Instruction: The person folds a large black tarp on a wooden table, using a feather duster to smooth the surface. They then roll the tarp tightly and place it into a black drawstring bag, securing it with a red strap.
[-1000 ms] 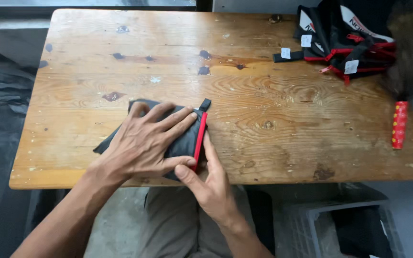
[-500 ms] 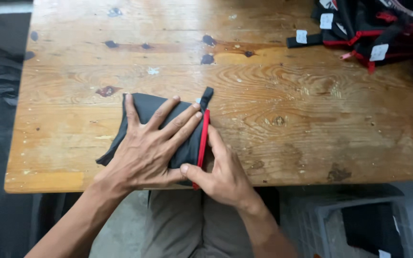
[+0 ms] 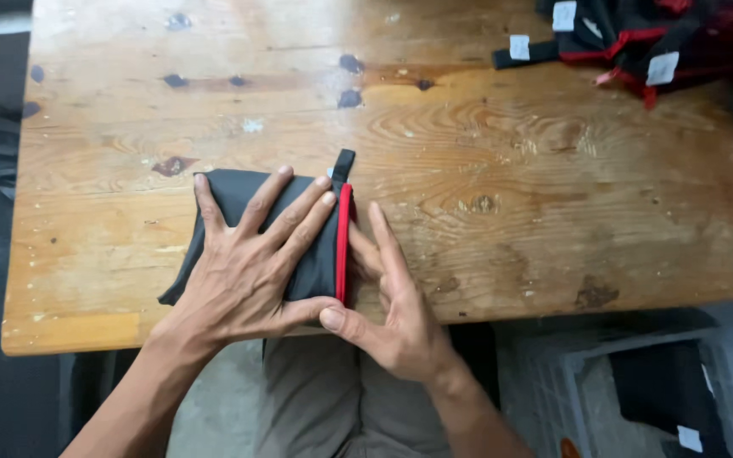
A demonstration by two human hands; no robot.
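Black folded cloth (image 3: pixel 248 229) | left hand (image 3: pixel 252 267) still flat on it | right hand (image 3: pixel 388 309) now open at red edge

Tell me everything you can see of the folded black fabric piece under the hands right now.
The folded black fabric piece looks like thin, matte cloth with a red trim down its right edge and a short black strap sticking out at its top right corner. It lies flat near the front edge of the wooden table, one corner pointing off the lower left. The left hand presses spread on top of it; the right hand touches the red edge from the right side.
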